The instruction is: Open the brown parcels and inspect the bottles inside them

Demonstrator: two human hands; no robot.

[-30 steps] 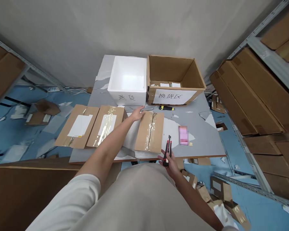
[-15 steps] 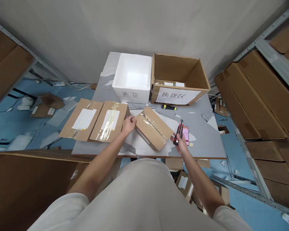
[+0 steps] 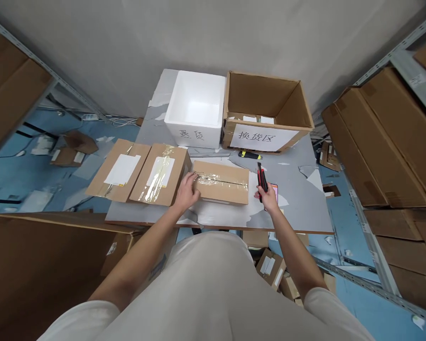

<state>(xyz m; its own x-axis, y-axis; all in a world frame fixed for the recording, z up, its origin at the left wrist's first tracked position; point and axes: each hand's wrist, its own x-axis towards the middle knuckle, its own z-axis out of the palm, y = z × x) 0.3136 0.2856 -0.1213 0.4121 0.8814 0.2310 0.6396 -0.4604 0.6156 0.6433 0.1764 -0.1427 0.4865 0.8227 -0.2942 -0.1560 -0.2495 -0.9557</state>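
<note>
A taped cardboard box lies nearly square to the table's front edge, its tape seam facing up. My left hand is at its left end, fingers and thumb curled against the end and corner. In my right hand is a black and red utility knife, pointing away from me, just right of the box and apart from it. Partly hidden behind that hand lies a phone with a pink screen. Two more taped boxes with white labels, one outer and one inner, stand to my left.
At the table's back are a white foam box and a large open carton, both with handwritten marks. A yellow and black cutter lies before the carton. Shelving with cartons rises at right; a big open carton stands lower left.
The box has turned from a slant to lie nearly level across the table. My right hand and the knife have drawn slightly away from its right end; my left hand stays at the left end.
</note>
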